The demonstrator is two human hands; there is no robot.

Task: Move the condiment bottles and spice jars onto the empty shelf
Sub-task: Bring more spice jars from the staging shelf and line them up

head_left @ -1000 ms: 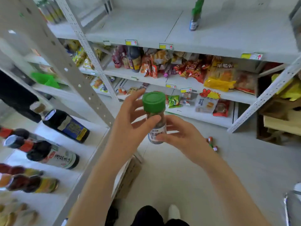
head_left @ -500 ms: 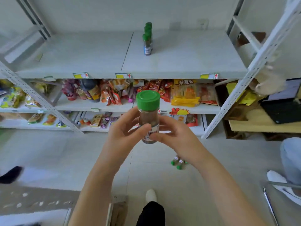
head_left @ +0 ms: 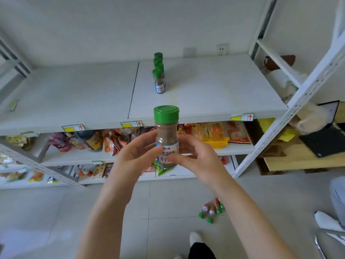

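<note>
A spice jar (head_left: 166, 131) with a green cap and brown powder stands upright between both my hands, just in front of the grey top shelf (head_left: 205, 98). My left hand (head_left: 136, 156) grips its lower left side. My right hand (head_left: 194, 156) pinches its label from the right. A row of several matching green-capped jars (head_left: 159, 75) stands in a line near the shelf's middle, running toward the back wall.
Snack packets (head_left: 211, 133) fill the lower shelves. A few small green-capped bottles (head_left: 211, 212) lie on the tiled floor. A white slotted upright (head_left: 291, 109) slants at the right, with a laptop (head_left: 324, 135) on a wooden table beyond it. Another person's leg (head_left: 337, 199) is at far right.
My view swung from the bottle rack on the left to face the grey shelf and moved closer. Both hands kept holding the jar, which now sits nearer the shelf's front edge.
</note>
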